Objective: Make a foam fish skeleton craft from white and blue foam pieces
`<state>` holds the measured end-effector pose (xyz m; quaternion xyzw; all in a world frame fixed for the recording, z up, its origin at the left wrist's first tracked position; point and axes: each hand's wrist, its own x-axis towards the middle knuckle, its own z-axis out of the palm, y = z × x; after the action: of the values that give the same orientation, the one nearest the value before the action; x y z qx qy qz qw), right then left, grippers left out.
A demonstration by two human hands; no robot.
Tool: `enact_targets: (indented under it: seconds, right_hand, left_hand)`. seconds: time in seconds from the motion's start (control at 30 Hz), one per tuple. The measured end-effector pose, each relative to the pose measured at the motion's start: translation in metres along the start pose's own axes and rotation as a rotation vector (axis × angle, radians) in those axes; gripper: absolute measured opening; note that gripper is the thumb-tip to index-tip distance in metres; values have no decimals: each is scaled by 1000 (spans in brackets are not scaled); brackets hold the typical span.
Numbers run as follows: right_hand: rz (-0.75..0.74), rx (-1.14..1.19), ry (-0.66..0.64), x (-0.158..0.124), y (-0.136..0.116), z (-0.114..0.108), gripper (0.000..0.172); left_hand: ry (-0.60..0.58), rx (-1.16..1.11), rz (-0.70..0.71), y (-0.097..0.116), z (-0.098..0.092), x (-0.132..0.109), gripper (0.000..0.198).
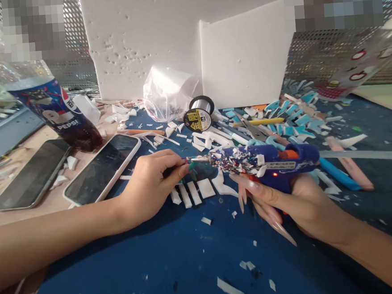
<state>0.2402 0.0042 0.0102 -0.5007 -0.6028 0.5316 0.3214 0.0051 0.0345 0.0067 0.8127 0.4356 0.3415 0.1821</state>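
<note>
My right hand (pixel 297 202) grips a blue hot glue gun (pixel 267 160) whose barrel is crusted with foam scraps; its nozzle points left. My left hand (pixel 151 181) pinches a small teal piece (pixel 192 166) right at the nozzle tip. Both hands hover over a blue mat (pixel 157 266). Several white foam strips (pixel 194 193) lie just below the pinched piece.
Two phones (pixel 104 173) (pixel 33 174) lie at the left beside a Pepsi bottle (pixel 57 114). White foam boards (pixel 182 45) stand at the back, with a plastic bag (pixel 168 93) and a wire spool (pixel 198 115). Teal foam bits, scissors (pixel 253 131) and pens litter the right.
</note>
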Motion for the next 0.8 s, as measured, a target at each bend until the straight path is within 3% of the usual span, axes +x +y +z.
enact_targets:
  seconds: [0.23, 0.47, 0.67, 0.8]
  right_hand:
    - [-17, 10, 5, 1, 2, 1, 31]
    - [-32, -21, -37, 0, 3, -1, 29]
    - [-20, 18, -24, 0, 2, 0, 30]
    - [-73, 80, 66, 1, 5, 2, 27]
  left_hand:
    - [-18, -22, 73, 0, -1, -2, 16]
    - [-59, 0, 36, 0, 0, 0, 19]
    - [5, 3, -8, -2, 1, 0, 21]
    - [35, -34, -24, -2, 2, -1, 18]
